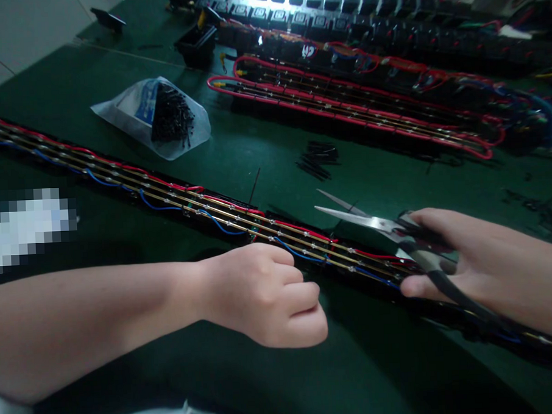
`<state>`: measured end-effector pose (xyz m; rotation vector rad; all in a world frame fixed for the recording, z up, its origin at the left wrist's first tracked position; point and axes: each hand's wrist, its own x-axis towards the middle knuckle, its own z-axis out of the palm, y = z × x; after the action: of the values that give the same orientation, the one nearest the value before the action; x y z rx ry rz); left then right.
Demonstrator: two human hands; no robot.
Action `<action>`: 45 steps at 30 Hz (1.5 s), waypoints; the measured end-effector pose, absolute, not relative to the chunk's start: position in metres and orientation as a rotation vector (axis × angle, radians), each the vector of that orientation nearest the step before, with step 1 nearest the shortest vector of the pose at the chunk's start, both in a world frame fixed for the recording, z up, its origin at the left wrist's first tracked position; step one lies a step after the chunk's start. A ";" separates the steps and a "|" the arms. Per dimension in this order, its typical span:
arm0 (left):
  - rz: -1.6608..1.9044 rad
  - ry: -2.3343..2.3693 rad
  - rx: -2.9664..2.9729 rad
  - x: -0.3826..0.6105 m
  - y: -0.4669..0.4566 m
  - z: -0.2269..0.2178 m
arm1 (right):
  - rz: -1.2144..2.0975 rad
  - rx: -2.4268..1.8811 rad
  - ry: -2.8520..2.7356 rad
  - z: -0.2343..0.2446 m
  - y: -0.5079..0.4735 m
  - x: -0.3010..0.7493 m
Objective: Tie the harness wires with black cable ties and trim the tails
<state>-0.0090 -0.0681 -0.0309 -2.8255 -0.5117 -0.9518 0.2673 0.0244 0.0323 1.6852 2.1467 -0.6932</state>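
Observation:
A long black strip (119, 183) with brass bars and red and blue wires runs diagonally across the green table (264, 152). My left hand (266, 296) is curled into a fist against the strip's near edge; what its fingers pinch is hidden. My right hand (480, 265) grips the black handles of a pair of scissors (368, 220). The blades are parted and point left, just above the strip. A thin black cable tie (255, 184) sticks up from the strip left of the blades.
A plastic bag of black cable ties (162, 117) lies behind the strip. Loose ties (319, 159) and cut ends are scattered at centre and right. More wired strips (354, 106) and rows of black sockets (322, 13) fill the back.

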 end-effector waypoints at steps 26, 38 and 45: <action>-0.937 -0.520 -2.840 -0.010 -0.069 -0.031 | -0.693 1.512 2.132 0.023 0.017 0.258; -0.925 -0.525 -2.834 -0.010 -0.068 -0.032 | -0.653 1.497 2.232 0.028 0.015 0.253; -0.930 -0.532 -2.838 -0.011 -0.069 -0.031 | -0.625 1.523 2.194 0.030 0.017 0.253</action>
<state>-0.0110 -0.0689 -0.0308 -2.8378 -0.5317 -0.9298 0.2533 0.0165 0.0301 1.5226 2.1939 -0.6251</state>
